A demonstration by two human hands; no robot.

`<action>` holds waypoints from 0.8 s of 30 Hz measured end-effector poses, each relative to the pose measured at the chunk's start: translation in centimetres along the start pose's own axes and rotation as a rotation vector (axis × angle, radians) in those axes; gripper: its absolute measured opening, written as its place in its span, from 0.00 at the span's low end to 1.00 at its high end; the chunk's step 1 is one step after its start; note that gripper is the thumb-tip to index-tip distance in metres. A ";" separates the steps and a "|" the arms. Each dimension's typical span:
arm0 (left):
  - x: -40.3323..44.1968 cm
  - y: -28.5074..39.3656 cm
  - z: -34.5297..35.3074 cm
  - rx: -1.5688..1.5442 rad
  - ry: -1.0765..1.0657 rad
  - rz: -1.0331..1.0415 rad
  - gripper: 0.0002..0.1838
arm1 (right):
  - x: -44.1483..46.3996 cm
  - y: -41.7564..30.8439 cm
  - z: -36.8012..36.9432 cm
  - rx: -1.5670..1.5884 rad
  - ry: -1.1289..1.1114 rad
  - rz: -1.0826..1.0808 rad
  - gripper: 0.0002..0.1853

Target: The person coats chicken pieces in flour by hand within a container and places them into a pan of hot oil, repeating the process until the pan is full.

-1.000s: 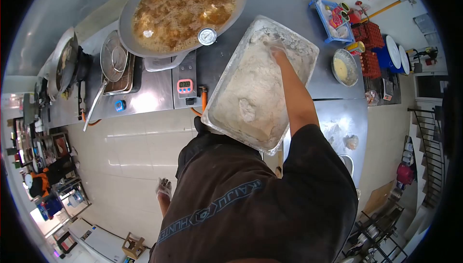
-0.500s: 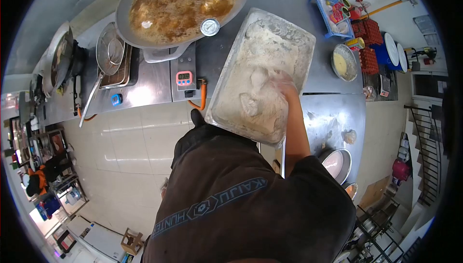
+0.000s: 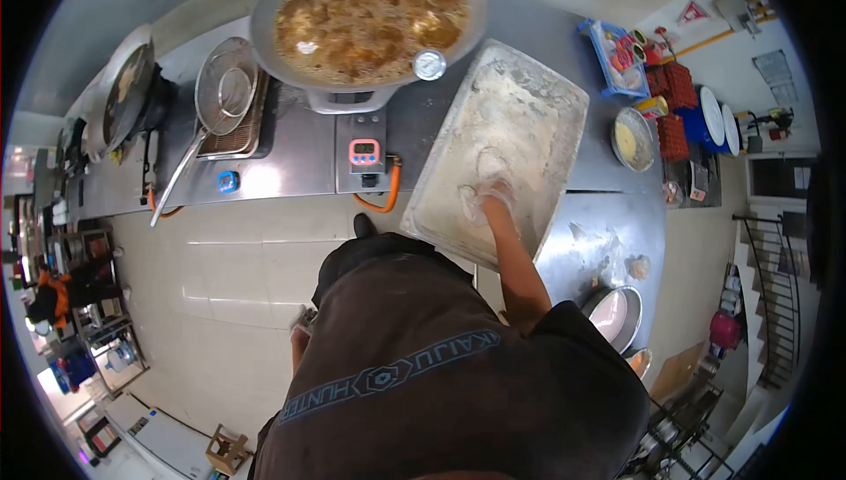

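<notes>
A rectangular metal tray (image 3: 568, 128) of pale flour stands on the counter's edge in front of me. My right hand (image 3: 493, 194), in a clear glove dusted white, reaches into the flour. Its fingers are bent around a flour-coated piece (image 3: 493, 163), whose kind the coating hides. Another coated piece (image 3: 466, 204) lies just left of the hand. My left hand (image 3: 304, 319), gloved and floury, hangs beside my body over the floor. Its fingers are loosely apart and I see nothing in them.
A wide pan (image 3: 264, 26) of bubbling brown oil with a dial thermometer (image 3: 429, 64) stands behind the tray. A pink timer (image 3: 364, 152), a long-handled strainer (image 3: 227, 97) and a blue timer (image 3: 228, 182) are to the left. Bowls (image 3: 630, 138) and a round pan (image 3: 624, 317) stand right.
My right hand has shifted down and left within the flour, near the coated pieces. More of my left hand shows at my side. The camera view has shifted slightly.
</notes>
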State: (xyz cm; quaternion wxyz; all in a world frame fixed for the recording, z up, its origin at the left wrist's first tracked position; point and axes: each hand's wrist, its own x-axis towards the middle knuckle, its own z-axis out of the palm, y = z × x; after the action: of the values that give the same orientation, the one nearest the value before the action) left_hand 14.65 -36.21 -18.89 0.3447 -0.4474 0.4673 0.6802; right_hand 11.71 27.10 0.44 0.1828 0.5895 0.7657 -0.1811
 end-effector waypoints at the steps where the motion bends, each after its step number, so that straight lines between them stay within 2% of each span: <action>1: 0.4 0.5 0.1 0.007 -0.014 0.002 0.23 | 0.4 0.1 1.0 0.013 0.042 -0.052 0.20; 3: 0.4 1.0 0.2 0.008 -0.039 -0.018 0.23 | 3.6 1.8 4.3 0.041 0.137 -0.151 0.17; 4: -3.9 1.4 3.3 0.019 -0.013 0.221 0.21 | 4.9 2.6 5.8 -0.014 0.204 -0.273 0.17; 6: -5.7 2.3 4.2 -0.092 0.033 0.220 0.20 | 5.9 4.0 7.3 -0.140 0.337 -0.507 0.18; 9: 1.8 2.4 -3.0 -0.134 0.002 0.061 0.17 | 4.0 4.5 5.6 0.045 0.423 -0.672 0.14; 11: 4.8 2.5 -6.1 -0.160 -0.029 0.009 0.15 | 3.7 4.6 5.6 0.287 0.594 -0.750 0.07; 12: 3.7 3.3 -5.6 -0.069 -0.112 0.117 0.15 | 4.1 4.6 6.0 0.412 0.678 -0.790 0.05; 13: 2.6 4.1 -5.2 0.013 -0.186 0.231 0.14 | 4.6 4.6 6.3 0.354 0.745 -0.755 0.05; 14: 6.5 4.8 -7.8 -0.089 -0.090 -0.069 0.12 | 5.6 5.1 6.8 0.296 0.809 -0.718 0.05; 15: 6.8 5.2 -7.6 -0.116 -0.059 -0.047 0.12 | 6.4 5.4 6.6 0.240 0.872 -0.678 0.05; 18: 6.1 7.9 -6.2 -0.187 0.093 -0.024 0.10 | 7.0 5.0 2.3 -0.202 0.628 -0.526 0.09; 21: 4.6 9.7 -4.9 -0.123 0.077 0.053 0.10 | 0.7 2.5 -5.7 0.231 0.603 -0.427 0.07; 24: 7.6 10.1 -6.9 -0.138 0.069 0.020 0.10 | 0.7 2.8 -11.5 -0.158 0.617 -0.755 0.07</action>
State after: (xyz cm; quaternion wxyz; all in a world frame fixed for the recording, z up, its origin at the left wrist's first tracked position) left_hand 4.93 -45.68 -23.74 0.2899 -0.4884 0.4352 0.6986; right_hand 13.45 34.01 9.92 -0.0867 0.2814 0.9556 0.0072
